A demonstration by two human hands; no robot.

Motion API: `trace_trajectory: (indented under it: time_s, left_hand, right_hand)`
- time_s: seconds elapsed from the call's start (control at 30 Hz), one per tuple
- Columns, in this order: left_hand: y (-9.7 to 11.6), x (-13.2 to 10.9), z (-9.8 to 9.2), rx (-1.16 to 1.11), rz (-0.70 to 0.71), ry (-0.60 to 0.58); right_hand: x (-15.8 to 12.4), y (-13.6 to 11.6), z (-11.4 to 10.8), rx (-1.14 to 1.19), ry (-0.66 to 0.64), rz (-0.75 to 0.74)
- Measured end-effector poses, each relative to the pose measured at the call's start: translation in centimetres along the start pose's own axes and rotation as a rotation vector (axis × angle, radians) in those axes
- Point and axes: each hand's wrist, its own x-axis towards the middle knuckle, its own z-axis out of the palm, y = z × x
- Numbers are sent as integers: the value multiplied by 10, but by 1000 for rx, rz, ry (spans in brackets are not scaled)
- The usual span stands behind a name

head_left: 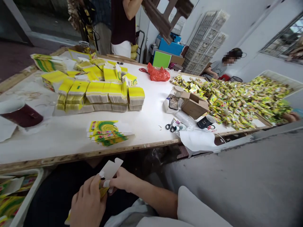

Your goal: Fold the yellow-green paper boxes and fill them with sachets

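Note:
Above my lap, both hands are on a small yellow and white carton [110,170] with its pale flaps up. My left hand [87,201] wraps round the carton's lower body, hiding most of it. Fingers of my right hand [121,181] are closed on the carton near its flaps, with white tape round a fingertip. A fanned pile of flat printed cartons [107,132] lies on the table just ahead of my hands.
Stacks of yellow cartons [97,91] stand on the table [151,110], beside a dark red cup [23,115]. Rightward are scissors [170,126], a cardboard box [194,105], a black mug [205,121] and heaped packets [234,97]. A bin [35,186] sits lower left. Other people are across the table.

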Motion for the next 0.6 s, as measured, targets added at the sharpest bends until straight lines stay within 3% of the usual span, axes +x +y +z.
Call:
trace_trajectory:
  time_s: [0.1,0.23,0.33,0.43,0.53,0.6]
  left_hand:
    - [5,2,-4,-9,5,-27]
    - [-5,1,10,-72,-79,-56]
    - [-17,2,20,-188,-191,-135]
    - [-19,6,18,-352,-367,-248]
    - [-11,7,9,-444,-579,-223]
    - [-6,6,5,-491,-599,-214]
  right_hand:
    - [6,3,-2,52,30,72]
    - [8,1,-8,184,-37,125]
    - [5,0,-12,227,-50,100]
    - [0,0,-13,245,-80,29]
    - [-4,-3,-11,241,-148,-83]
    - [-5,-3,-7,192,-123,-119]
